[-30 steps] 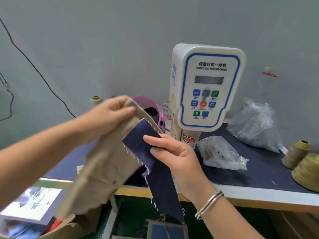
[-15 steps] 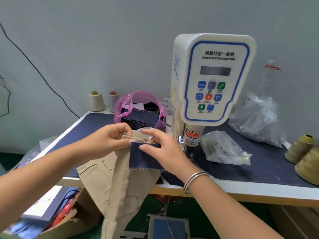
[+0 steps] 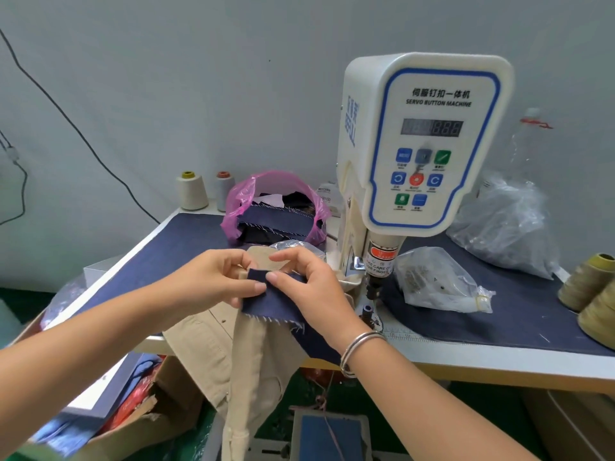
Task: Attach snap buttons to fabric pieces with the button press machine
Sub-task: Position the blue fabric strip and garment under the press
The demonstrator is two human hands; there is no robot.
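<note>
A white servo button press machine [image 3: 422, 141] stands on the table, its press head [image 3: 374, 284] just right of my hands. My left hand [image 3: 213, 281] and my right hand [image 3: 309, 287] together pinch a small navy fabric piece [image 3: 269, 302] laid over a tan garment [image 3: 253, 354]. The tan garment hangs down over the table's front edge. A silver bangle circles my right wrist.
A pink bag of navy fabric pieces [image 3: 276, 211] sits behind my hands. Clear bags of snap parts [image 3: 436, 281] [image 3: 506, 227] lie right of the machine. Thread cones [image 3: 191, 191] stand at the back left, others [image 3: 589, 281] at the right edge. A foot pedal [image 3: 329, 434] sits below.
Both hands have come down from in front of the camera to the table edge. The navy piece, held hanging a second ago, now lies flat over the tan garment beside the press head.
</note>
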